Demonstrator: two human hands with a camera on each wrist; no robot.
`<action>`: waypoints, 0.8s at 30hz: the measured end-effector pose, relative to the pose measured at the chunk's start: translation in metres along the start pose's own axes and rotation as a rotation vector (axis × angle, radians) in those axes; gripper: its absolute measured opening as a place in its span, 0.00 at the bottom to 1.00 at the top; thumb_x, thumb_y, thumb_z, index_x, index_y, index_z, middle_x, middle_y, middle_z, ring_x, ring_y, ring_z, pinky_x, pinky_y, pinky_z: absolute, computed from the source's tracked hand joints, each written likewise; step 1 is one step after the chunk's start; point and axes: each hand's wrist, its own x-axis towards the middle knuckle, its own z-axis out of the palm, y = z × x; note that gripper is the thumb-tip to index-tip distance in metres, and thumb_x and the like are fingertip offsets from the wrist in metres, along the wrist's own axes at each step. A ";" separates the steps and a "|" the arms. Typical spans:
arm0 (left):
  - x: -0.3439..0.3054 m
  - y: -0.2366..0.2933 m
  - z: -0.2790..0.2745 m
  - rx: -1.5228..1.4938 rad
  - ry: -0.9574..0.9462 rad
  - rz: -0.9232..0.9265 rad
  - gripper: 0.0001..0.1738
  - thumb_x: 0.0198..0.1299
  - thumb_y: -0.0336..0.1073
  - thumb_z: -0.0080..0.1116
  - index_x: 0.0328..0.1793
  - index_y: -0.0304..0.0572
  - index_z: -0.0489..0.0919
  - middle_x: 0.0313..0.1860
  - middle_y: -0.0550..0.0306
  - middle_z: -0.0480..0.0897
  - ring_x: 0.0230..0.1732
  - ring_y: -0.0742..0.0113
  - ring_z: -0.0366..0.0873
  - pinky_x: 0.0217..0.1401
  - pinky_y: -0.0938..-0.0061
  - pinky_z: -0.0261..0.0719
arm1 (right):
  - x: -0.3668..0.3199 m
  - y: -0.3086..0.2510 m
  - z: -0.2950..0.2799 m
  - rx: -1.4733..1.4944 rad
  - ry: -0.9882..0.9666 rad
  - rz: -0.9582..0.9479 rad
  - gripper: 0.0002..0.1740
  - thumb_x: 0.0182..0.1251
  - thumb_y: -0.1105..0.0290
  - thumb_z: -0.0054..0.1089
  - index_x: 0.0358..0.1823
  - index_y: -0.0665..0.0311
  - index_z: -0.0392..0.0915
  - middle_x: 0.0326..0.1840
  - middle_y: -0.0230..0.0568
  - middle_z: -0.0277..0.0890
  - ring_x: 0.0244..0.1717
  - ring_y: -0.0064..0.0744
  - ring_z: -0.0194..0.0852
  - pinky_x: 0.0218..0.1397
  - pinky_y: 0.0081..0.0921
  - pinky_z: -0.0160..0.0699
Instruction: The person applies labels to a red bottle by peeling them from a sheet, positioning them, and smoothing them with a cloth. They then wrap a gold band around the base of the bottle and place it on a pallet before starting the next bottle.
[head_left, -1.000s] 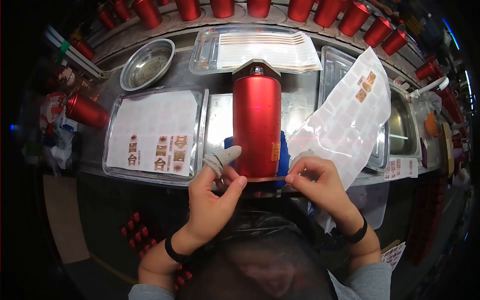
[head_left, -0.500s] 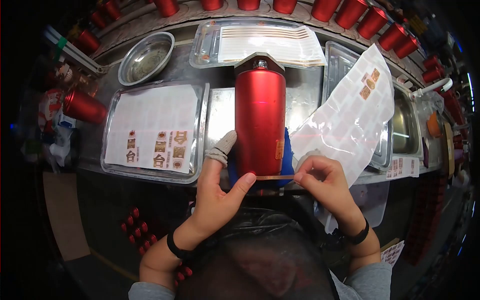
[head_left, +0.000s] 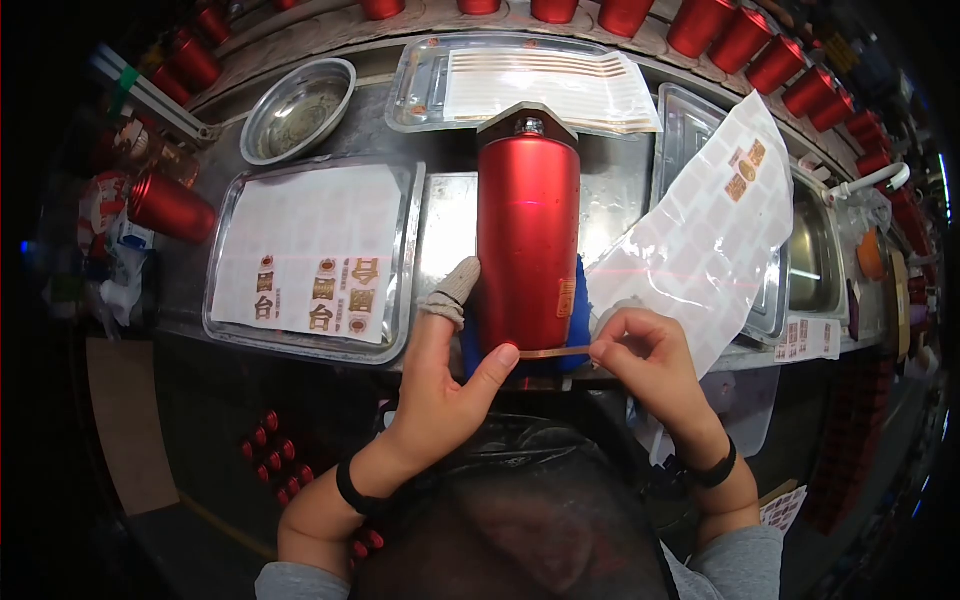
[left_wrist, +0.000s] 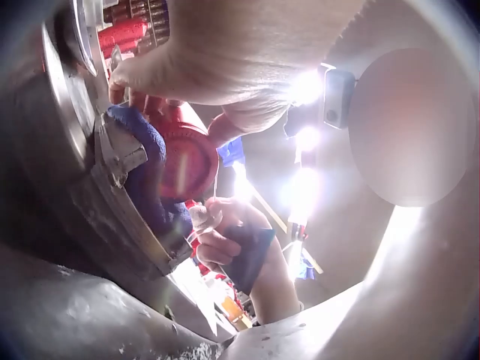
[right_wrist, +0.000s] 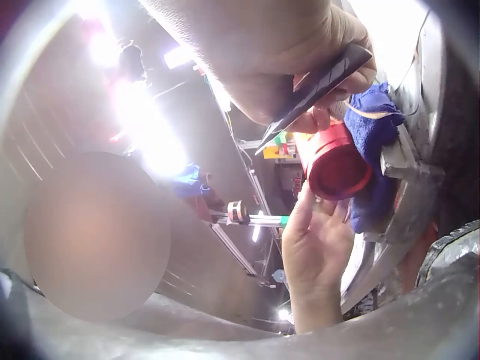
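Note:
A red metallic bottle [head_left: 528, 230] lies on a blue cloth [head_left: 583, 300], its base toward the person. My left hand [head_left: 440, 372] holds the bottle's left side near the base, with a pale fabric cot on one finger. Its thumb presses a thin copper-gold strip [head_left: 555, 352] at the base edge. The strip's other end is pinched between thumb and finger of my right hand [head_left: 655, 362], to the right of the bottle. A dark flat scraper-like piece [right_wrist: 315, 94] is tucked in the right hand, as both wrist views show. A small gold label [head_left: 566, 297] sits on the bottle's side.
On the left, a tray [head_left: 412, 255] bears a sheet of gold stickers [head_left: 320, 200]. Behind the bottle is a sheet of gold strips [head_left: 545, 85]. A steel bowl [head_left: 298, 110] stands back left; a glossy sticker sheet [head_left: 700, 235] lies right. Red bottles [head_left: 700, 28] line the back.
The left thumb has shifted right along the base edge, and its cot-covered finger has moved from the bottle's front to its left side. The right hand has moved slightly right with the strip.

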 end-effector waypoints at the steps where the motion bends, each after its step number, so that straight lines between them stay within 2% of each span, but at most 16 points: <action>1: 0.000 0.001 0.000 -0.006 0.003 -0.002 0.38 0.63 0.31 0.64 0.76 0.24 0.61 0.72 0.39 0.67 0.75 0.53 0.63 0.77 0.64 0.58 | 0.000 0.000 0.000 0.005 0.000 0.009 0.05 0.61 0.74 0.65 0.29 0.67 0.79 0.30 0.27 0.74 0.29 0.11 0.63 0.31 0.14 0.60; 5: -0.005 -0.009 -0.013 -0.020 -0.003 -0.067 0.37 0.64 0.31 0.62 0.76 0.28 0.61 0.72 0.43 0.69 0.75 0.58 0.63 0.78 0.66 0.56 | 0.000 0.001 0.001 0.005 -0.005 0.007 0.05 0.61 0.74 0.65 0.29 0.67 0.79 0.30 0.27 0.73 0.29 0.12 0.64 0.32 0.14 0.61; 8: -0.009 -0.010 -0.022 0.023 0.041 -0.076 0.33 0.64 0.30 0.62 0.73 0.29 0.65 0.69 0.45 0.72 0.72 0.59 0.67 0.77 0.67 0.59 | 0.000 0.001 -0.001 -0.004 -0.002 0.005 0.05 0.61 0.74 0.65 0.29 0.67 0.79 0.31 0.28 0.73 0.30 0.12 0.64 0.32 0.14 0.61; 12: -0.010 -0.003 -0.017 -0.005 0.141 -0.029 0.23 0.60 0.28 0.64 0.62 0.31 0.78 0.61 0.45 0.77 0.61 0.58 0.76 0.66 0.69 0.71 | 0.000 0.002 0.001 -0.002 0.007 0.009 0.05 0.61 0.74 0.65 0.29 0.67 0.79 0.31 0.28 0.73 0.30 0.12 0.64 0.32 0.14 0.61; 15: -0.016 0.003 -0.024 0.127 -0.017 0.048 0.27 0.59 0.29 0.66 0.65 0.33 0.75 0.60 0.49 0.76 0.62 0.64 0.73 0.69 0.69 0.68 | 0.000 0.004 0.001 0.002 0.014 0.002 0.06 0.61 0.74 0.65 0.29 0.68 0.79 0.31 0.28 0.74 0.30 0.12 0.64 0.32 0.14 0.61; 18: -0.007 0.006 -0.019 0.313 -0.021 0.373 0.18 0.53 0.28 0.69 0.52 0.40 0.85 0.57 0.51 0.78 0.58 0.59 0.75 0.66 0.65 0.70 | 0.000 0.002 0.002 0.012 0.016 0.018 0.06 0.61 0.74 0.65 0.29 0.68 0.78 0.31 0.28 0.74 0.30 0.12 0.64 0.31 0.14 0.61; 19: -0.006 0.009 -0.016 0.356 0.000 0.356 0.13 0.49 0.29 0.71 0.43 0.43 0.88 0.55 0.52 0.78 0.58 0.51 0.76 0.65 0.57 0.71 | 0.001 0.001 0.003 0.006 0.018 0.015 0.06 0.61 0.74 0.65 0.29 0.68 0.78 0.30 0.28 0.74 0.30 0.12 0.64 0.31 0.14 0.61; 24: -0.008 -0.005 -0.019 0.421 -0.011 0.431 0.15 0.50 0.30 0.72 0.46 0.43 0.87 0.54 0.53 0.79 0.57 0.51 0.77 0.68 0.51 0.68 | 0.002 0.006 0.005 -0.043 0.031 -0.016 0.06 0.61 0.74 0.65 0.29 0.67 0.78 0.30 0.28 0.73 0.28 0.12 0.63 0.30 0.14 0.61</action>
